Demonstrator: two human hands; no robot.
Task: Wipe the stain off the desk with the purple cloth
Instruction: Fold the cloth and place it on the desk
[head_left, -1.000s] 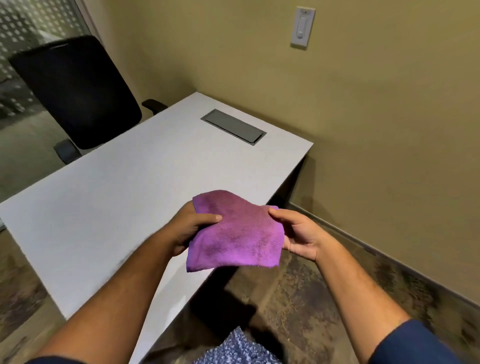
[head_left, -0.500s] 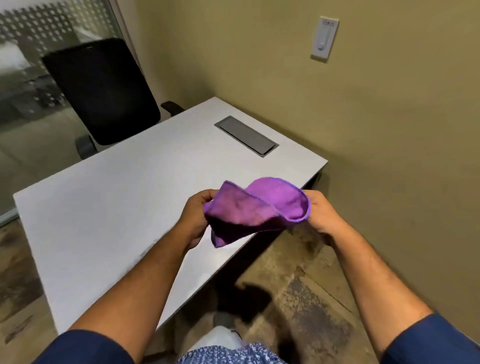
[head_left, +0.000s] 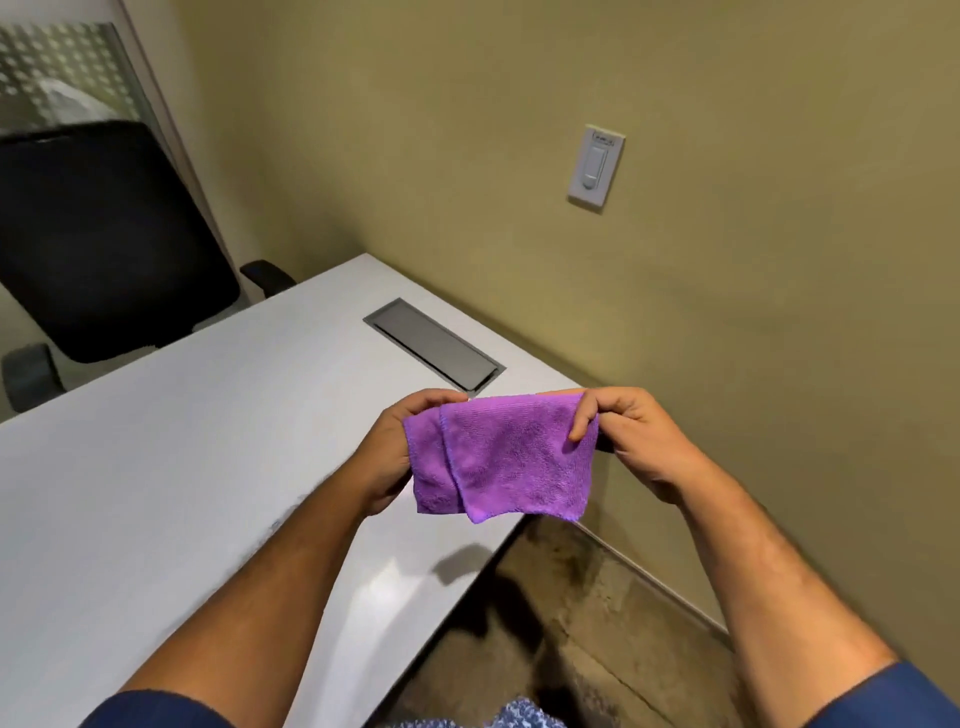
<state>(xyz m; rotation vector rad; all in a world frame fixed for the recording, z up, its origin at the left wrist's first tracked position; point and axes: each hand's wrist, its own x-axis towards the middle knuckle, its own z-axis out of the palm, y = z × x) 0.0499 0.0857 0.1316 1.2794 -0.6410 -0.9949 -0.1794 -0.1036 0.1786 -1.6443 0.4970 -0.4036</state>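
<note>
Purple cloth (head_left: 511, 457) above desk (head_left: 156, 467) corner

sleeves (head_left: 161, 709): short, dark blue | forearms: bare | lap: possibly blue-white patterned fabric (head_left: 524, 716)

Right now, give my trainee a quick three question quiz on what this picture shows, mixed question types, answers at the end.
1. True or false: the cloth lies flat on the desk.
2. Which hands hold the cloth? A) left only B) right only C) both
3. Fill in: the grey panel set into the desk lies toward the ____ from the cloth.

Key
1. False. It hangs folded in the air above the desk's near corner.
2. C. The left hand pinches its left top edge, the right hand its right top corner.
3. Wall; it is also the far side from the person.
</note>
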